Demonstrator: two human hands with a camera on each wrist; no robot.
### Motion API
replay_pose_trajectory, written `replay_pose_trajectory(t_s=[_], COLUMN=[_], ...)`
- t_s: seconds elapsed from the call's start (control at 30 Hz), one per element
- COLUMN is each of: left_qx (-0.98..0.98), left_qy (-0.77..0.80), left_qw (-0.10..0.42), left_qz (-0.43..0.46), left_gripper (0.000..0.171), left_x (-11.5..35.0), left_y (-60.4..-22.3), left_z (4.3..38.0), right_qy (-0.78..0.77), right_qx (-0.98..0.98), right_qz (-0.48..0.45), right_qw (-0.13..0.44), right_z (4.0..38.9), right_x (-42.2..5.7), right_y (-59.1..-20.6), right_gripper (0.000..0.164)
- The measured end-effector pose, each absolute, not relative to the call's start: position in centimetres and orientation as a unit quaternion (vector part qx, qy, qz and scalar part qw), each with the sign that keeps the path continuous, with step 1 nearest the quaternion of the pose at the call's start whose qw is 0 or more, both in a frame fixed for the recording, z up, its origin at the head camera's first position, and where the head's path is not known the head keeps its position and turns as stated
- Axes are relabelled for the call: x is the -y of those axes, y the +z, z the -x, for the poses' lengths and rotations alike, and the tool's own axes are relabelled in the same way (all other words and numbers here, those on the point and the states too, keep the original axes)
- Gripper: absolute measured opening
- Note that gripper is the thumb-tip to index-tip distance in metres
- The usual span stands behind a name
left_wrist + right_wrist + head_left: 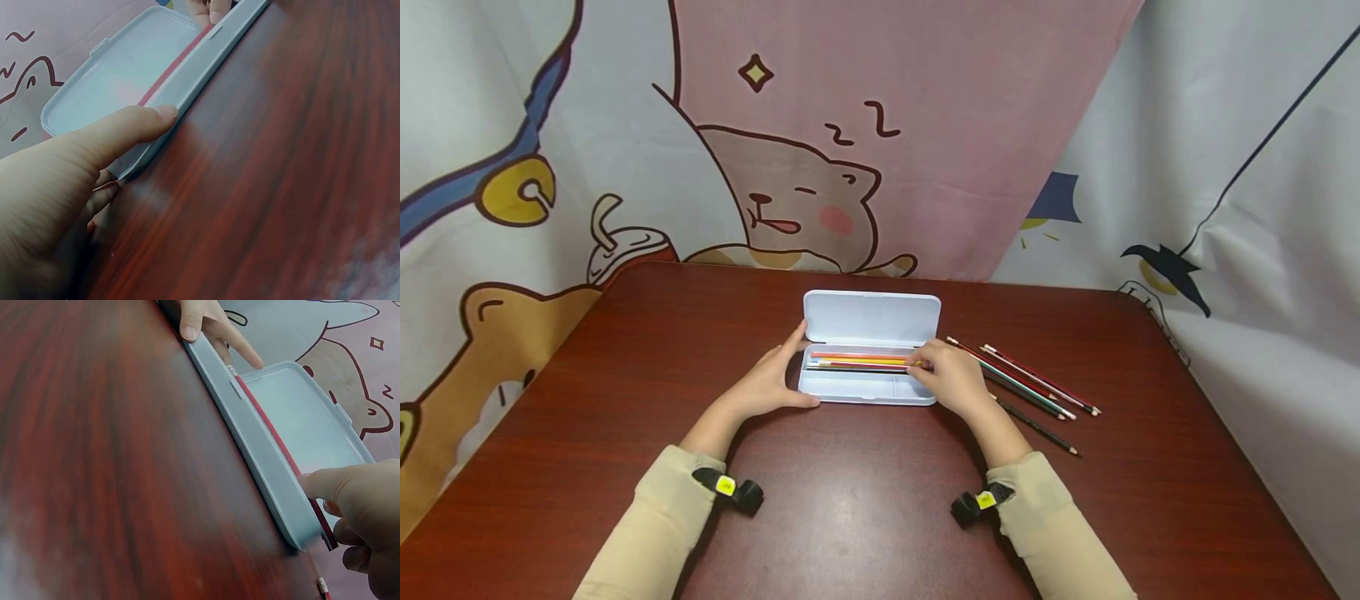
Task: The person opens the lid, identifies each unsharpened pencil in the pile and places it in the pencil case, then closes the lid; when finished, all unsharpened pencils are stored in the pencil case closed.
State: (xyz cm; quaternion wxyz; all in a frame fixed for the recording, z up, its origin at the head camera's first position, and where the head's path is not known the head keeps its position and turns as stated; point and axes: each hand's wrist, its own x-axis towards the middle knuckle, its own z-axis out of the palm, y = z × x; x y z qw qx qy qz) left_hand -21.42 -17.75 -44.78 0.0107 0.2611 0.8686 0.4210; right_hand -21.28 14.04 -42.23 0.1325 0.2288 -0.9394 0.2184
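A white pencil case [857, 389] lies on the table with its lid [872, 317] raised at the back. Several pencils [850, 359], orange, yellow and dark among them, lie lengthwise in its rear compartment. My left hand [767, 379] holds the case's left end, its thumb [147, 122] on the front edge and its index finger reaching the lid's hinge side. Between thumb and fingers, my right hand [951, 375] pinches a red pencil [275, 434] near its right end. In the right wrist view this pencil runs along the case, its dark end past the right corner.
To the right of the case, several loose pencils [1022, 383] lie slanted on the brown table [850, 500]. A dark pencil [1041, 429] lies apart in front of them. Behind the table hangs a cartoon-printed cloth [955, 150].
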Motion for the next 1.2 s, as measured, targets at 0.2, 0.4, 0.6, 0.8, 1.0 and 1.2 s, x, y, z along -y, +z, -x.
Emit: replay_pose_trajectory(t_s=[0.2,0.4,0.6,0.8,1.0,1.2], left_qx=[-0.869,-0.870,-0.871,-0.867,-0.866,-0.865], left_qy=[0.420,0.417,0.417,0.423,0.424,0.428], left_qw=[0.010,0.010,0.010,0.011,0.008,0.016], left_qz=[-0.261,-0.262,-0.261,-0.262,-0.267,-0.261], left_gripper=[0.129,0.129,0.129,0.129,0.129,0.129], left_x=[17.8,17.8,17.8,17.8,17.8,17.7], left_y=[-44.8,-44.9,-45.0,-45.0,-44.9,-44.7], left_z=[21.4,21.5,21.5,21.5,21.5,21.3], right_qy=[0.214,0.204,0.209,0.215,0.233,0.279], right_qx=[0.941,0.949,0.952,0.954,0.947,0.929], right_qz=[-0.229,-0.215,-0.205,-0.196,-0.203,-0.214], right_qw=[0.130,0.107,0.086,0.072,0.086,0.120], right_z=[21.6,21.9,22.0,22.1,22.0,21.9], right_x=[-13.4,-12.5,-12.1,-12.1,-12.3,-12.7], right_y=[-42.4,-42.3,-42.2,-42.3,-42.3,-41.6], right_gripper=[0.003,0.004,0.004,0.004,0.009,0.014])
